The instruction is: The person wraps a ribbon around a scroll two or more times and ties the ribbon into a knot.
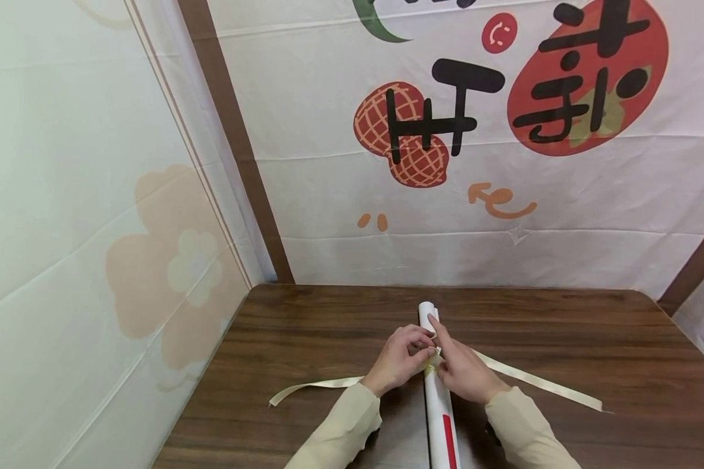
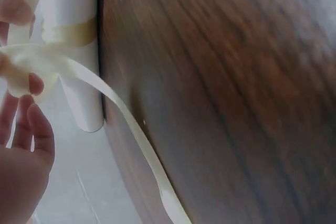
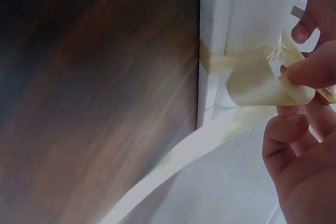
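A white paper roll (image 1: 440, 394) with a red stripe lies lengthwise on the table. Cream ribbon (image 2: 79, 32) is wrapped round its far part and crosses itself there. My left hand (image 1: 400, 357) pinches the ribbon just above the roll with bent fingers. Close against it, my right hand (image 1: 468, 372) also holds the ribbon, its index finger stretched towards the roll's far end. A loop of ribbon (image 3: 260, 82) stands up between the fingers in the right wrist view. Part of the crossing is hidden by the fingers in the head view.
One ribbon tail (image 1: 313, 385) trails left over the dark wooden table (image 1: 305, 326); the other tail (image 1: 542, 382) runs out to the right. Behind the table hangs a printed white cloth (image 1: 317, 189), with another flowered cloth (image 1: 82, 195) at the left.
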`<state>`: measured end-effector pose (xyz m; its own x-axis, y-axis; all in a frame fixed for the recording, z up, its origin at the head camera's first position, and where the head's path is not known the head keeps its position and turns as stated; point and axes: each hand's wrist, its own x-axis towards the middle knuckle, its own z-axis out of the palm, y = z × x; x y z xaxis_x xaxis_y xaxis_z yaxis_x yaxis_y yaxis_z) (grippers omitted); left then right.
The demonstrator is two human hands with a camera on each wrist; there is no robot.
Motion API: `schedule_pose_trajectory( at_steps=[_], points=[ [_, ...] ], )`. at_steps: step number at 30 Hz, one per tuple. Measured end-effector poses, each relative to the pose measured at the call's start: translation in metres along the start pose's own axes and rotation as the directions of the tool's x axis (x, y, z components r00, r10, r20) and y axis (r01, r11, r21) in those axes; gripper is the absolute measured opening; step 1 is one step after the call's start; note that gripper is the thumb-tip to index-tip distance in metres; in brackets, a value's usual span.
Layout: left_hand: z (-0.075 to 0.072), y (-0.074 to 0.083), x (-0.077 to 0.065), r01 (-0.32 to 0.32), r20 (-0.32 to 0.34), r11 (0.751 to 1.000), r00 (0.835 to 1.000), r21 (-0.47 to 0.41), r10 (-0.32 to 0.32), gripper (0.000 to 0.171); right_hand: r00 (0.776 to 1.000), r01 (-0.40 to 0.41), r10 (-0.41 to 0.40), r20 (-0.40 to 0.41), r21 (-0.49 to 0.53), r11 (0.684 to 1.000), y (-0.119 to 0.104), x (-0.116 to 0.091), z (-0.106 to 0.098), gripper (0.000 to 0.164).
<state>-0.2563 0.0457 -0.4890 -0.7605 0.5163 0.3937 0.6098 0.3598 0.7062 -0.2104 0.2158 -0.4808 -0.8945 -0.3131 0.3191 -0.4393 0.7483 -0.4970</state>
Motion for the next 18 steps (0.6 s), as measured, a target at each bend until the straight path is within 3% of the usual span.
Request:
schedule_pose_trajectory(
  at_steps=[5,14,18],
  points=[
    [0.0005,-0.0017,-0.0009,-0.021,0.011,0.999,1.0,0.046,0.021,0.005,1.0,-0.015,0.013,0.018,0.106,0.994,0.0022,0.0006,0.0014,0.088],
    [0.0009,0.0008,-0.0005,-0.016,0.043,0.995,0.999,0.095,0.012,0.011,1.0,0.02,-0.018,-0.013,0.148,0.989,0.0031,0.0031,0.0028,0.073],
    [-0.0044,0.0009,-0.001,-0.045,0.097,0.972,0.995,0.229,0.024,0.02,1.0,-0.006,0.005,0.004,0.147,0.989,0.0052,0.0038,0.0016,0.067]
  ],
)
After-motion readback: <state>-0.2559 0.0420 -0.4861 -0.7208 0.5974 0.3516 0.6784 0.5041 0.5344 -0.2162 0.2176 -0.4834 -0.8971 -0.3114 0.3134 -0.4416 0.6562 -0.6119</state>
